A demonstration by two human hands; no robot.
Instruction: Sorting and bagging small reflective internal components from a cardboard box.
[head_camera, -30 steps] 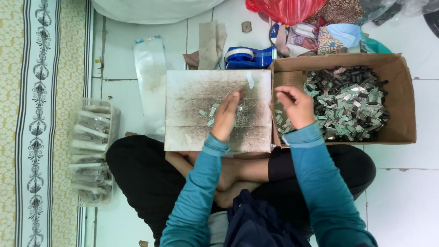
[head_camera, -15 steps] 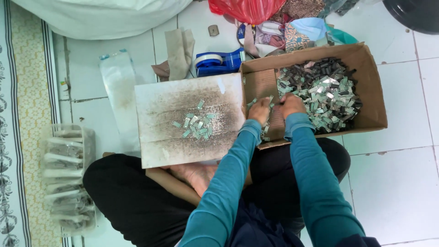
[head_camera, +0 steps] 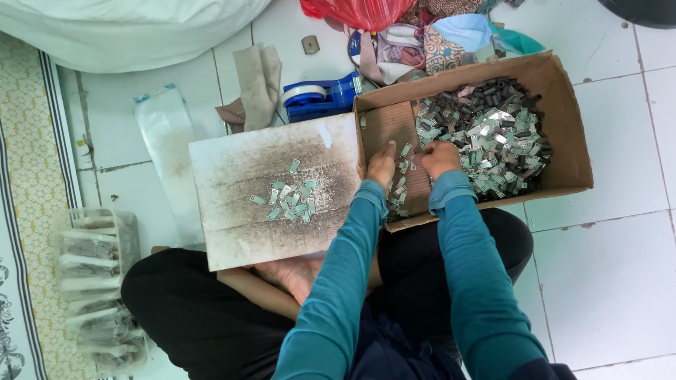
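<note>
A brown cardboard box (head_camera: pixel 563 119) sits on the white tiled floor, its far half heaped with small silvery and dark metal tabs (head_camera: pixel 493 137); a thinner scatter of the same pieces lies on the bare cardboard at its near left corner. Just beside the box, a smudged white board (head_camera: pixel 232 162) rests across the seated person's lap and carries a small cluster of tabs (head_camera: pixel 287 199) near its middle. Beyond the board stand a blue tape dispenser (head_camera: pixel 317 96) and a folded rag (head_camera: pixel 255 81); at the far left lies a pile of clear plastic packets (head_camera: pixel 91 281).

Both teal-sleeved arms reach forward into the box. The left hand (head_camera: pixel 381 167) lies palm down on the loose tabs by the box's left wall, fingers curled inward; whether it pinches a piece cannot be told from this angle. The right hand (head_camera: pixel 440 157) is at the edge of the heap, fingers bunched down into the tabs as if gathering some.
</note>
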